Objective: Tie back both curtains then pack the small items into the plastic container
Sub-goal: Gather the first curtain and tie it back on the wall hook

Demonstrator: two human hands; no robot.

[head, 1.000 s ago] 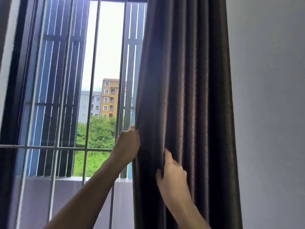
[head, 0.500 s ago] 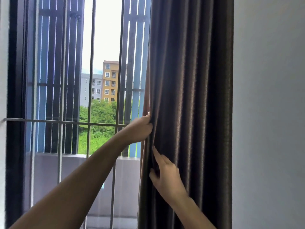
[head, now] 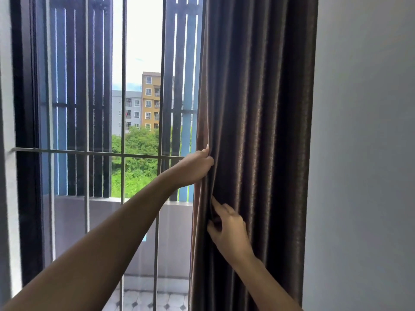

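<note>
I see the dark brown curtain [head: 258,131] hanging gathered at centre-right of the frame, beside the grey wall [head: 363,153]. My left hand [head: 197,167] pinches its left edge at mid-frame. Lower down, my right hand [head: 229,232] has fingers curled into a fold, gripping the fabric.

Dark brown curtain [head: 258,131] hangs in long straight folds, bunched up at right side of window, touching grey wall. Left edge pulled in, lighter back side showing. Not tied yet.

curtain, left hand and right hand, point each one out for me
curtain [head: 258,108], head view, middle folds above the hands
left hand [head: 195,168], head view, back of hand
right hand [head: 229,230], head view, back of hand
</note>
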